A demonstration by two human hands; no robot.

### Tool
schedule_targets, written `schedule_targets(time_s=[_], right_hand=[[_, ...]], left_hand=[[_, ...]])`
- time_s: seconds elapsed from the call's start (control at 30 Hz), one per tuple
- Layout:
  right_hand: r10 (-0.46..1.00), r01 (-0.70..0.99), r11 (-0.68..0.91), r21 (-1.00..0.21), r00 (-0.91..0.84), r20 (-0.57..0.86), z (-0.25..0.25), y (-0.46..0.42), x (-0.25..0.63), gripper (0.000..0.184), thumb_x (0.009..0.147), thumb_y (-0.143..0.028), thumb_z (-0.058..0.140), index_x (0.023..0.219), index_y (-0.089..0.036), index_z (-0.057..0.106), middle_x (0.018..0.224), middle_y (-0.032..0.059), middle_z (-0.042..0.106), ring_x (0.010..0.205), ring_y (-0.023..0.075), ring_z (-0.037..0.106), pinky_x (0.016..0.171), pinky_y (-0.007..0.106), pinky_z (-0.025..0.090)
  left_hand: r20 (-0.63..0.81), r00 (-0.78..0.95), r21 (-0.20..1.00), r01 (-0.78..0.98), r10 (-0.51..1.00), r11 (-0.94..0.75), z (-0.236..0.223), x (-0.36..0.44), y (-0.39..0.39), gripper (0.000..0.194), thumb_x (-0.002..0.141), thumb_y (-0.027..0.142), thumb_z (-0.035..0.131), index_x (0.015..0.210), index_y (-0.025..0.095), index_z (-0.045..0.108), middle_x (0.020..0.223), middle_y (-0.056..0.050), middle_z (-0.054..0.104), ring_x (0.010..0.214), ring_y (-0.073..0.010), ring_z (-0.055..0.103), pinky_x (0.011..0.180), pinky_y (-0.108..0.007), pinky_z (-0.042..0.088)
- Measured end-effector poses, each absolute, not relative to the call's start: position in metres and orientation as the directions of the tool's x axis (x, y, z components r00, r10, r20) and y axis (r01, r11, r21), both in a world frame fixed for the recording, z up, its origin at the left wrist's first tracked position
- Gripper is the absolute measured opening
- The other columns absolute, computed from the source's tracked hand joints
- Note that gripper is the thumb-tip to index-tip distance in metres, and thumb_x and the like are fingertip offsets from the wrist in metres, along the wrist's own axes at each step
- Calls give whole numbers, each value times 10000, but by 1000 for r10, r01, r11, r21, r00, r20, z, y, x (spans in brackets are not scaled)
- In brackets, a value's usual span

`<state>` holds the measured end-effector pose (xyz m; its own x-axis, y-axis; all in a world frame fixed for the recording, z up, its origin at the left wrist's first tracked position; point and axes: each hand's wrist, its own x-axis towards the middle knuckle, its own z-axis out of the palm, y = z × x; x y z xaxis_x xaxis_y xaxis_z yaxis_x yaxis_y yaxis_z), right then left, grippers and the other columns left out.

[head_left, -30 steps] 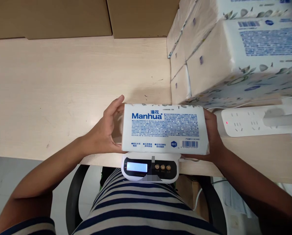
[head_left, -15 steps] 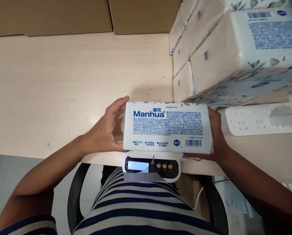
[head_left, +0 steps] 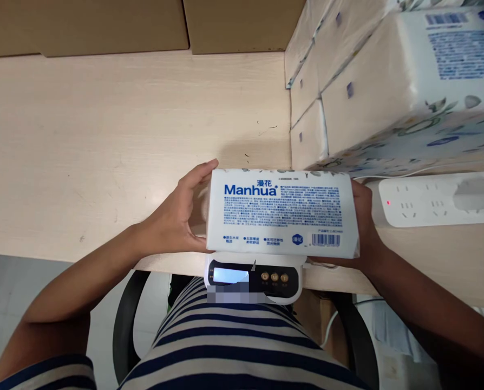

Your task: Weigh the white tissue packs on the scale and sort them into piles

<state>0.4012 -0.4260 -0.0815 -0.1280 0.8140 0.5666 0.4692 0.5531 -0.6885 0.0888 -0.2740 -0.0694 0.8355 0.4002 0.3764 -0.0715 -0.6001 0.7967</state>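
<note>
A pack of tissues [head_left: 282, 211], white with blue "Manhua" print and a barcode, is over a white digital scale [head_left: 302, 287] at the table's front edge. The pack hides most of the scale's plate, so I cannot tell whether it rests there. My left hand [head_left: 181, 211] curves around the pack's left end, thumb at the near corner and fingers at the far one. At the right end my right hand [head_left: 366, 216] grips the pack, its fingers mostly hidden behind it. On the scale's front, a lit display and round buttons show; part of the display is blurred out.
Stacked tissue packs [head_left: 367, 92] stand at the back right. A white power strip [head_left: 420, 200] with a red light lies right of my right hand. Cardboard boxes [head_left: 116, 27] line the back of the wooden table [head_left: 83, 151]. A black chair armrest [head_left: 124, 330] shows below.
The whole view has shifted slightly, with the pack and table things a little further right. My hands keep the same hold on the pack.
</note>
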Motion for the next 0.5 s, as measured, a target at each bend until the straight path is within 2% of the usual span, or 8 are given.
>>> schedule_targets(time_s=[0.23, 0.5], right_hand=[[839, 433, 512, -742, -63, 541, -86, -429, 399, 1356, 494, -664, 1022, 1649, -354, 383, 1383, 87, 626, 1163, 328, 712, 927, 481, 682], [839, 393, 496, -774, 12, 543, -97, -430, 398, 1346, 430, -573, 1063, 1599, -320, 448, 1382, 92, 641, 1194, 349, 703, 969, 490, 658]], left_hand=[[357, 845, 798, -56, 397, -600, -71, 87, -274, 1405, 655, 472, 1014, 1709, 446, 84, 1690, -81, 393, 1528, -408, 494, 1262, -628, 482], [370, 846, 811, -92, 384, -577, -68, 91, -274, 1373, 665, 490, 1009, 1699, 477, 106, 1659, -73, 431, 1525, -411, 502, 1240, -648, 500]])
